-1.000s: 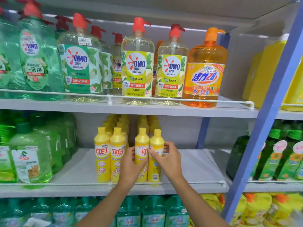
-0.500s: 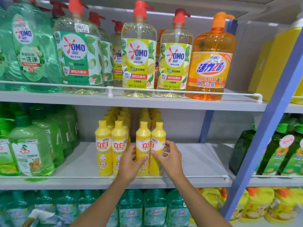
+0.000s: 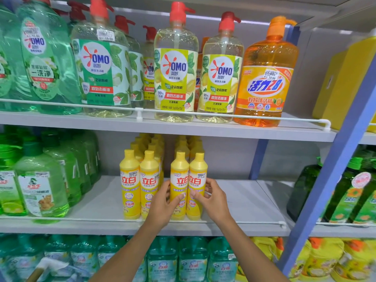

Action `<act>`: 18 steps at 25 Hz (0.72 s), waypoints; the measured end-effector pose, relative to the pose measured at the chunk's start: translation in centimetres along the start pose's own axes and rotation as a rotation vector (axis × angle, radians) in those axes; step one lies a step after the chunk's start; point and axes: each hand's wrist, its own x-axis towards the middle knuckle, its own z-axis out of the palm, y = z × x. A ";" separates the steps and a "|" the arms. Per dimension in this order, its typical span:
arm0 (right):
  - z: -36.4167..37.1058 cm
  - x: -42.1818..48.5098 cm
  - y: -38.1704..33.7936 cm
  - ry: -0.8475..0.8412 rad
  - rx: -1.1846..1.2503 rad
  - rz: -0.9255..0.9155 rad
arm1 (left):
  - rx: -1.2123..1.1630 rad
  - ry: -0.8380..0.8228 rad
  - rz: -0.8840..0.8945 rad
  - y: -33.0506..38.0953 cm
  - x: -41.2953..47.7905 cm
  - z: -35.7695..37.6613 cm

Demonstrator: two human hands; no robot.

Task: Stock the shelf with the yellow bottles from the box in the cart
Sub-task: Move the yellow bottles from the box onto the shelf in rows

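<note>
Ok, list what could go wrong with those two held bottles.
The third front bottle, in the left hand, and the fourth front bottle, in the right hand, are tall and narrow: a nudge could tip them over.
The front rail is thin and low: one pulled forward might topple over it.

On the middle shelf (image 3: 244, 202), four rows of capped bottles (image 3: 130, 180) run front to back behind the rail (image 3: 244, 222). The left hand (image 3: 160, 206) grips the third front bottle (image 3: 179, 174), the right hand (image 3: 214, 200) the fourth front bottle (image 3: 198, 171), which touches it. Pump bottles (image 3: 176, 64) stand on the upper shelf (image 3: 244, 133).
</note>
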 end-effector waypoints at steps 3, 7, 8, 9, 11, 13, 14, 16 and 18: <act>-1.0 0.2 0.2 -0.146 0.000 -0.010 | 0.006 -0.011 -0.012 -0.2 0.0 0.0; 0.1 -0.8 1.8 -0.011 -0.142 0.034 | 0.093 0.095 -0.005 -2.1 -0.5 0.8; 0.5 -0.9 2.0 0.016 -0.173 0.047 | 0.111 0.129 -0.004 -2.5 -0.5 1.1; 0.7 -0.9 2.2 0.034 -0.191 0.052 | 0.127 0.155 -0.002 -2.8 -0.4 1.2; 0.8 -0.6 2.4 0.055 -0.198 0.063 | 0.140 0.158 0.004 -3.2 0.1 1.6; 0.9 -0.2 2.6 0.064 -0.190 0.066 | 0.162 0.139 0.006 -3.1 0.7 1.6; 1.1 0.0 2.7 0.071 -0.187 0.067 | 0.173 0.134 0.013 -3.2 1.1 1.7; 1.5 0.6 3.1 0.090 -0.182 0.071 | 0.200 0.127 0.028 -3.3 1.9 1.9; 1.9 1.4 3.5 0.114 -0.193 0.063 | 0.225 0.124 0.030 -3.3 2.8 2.3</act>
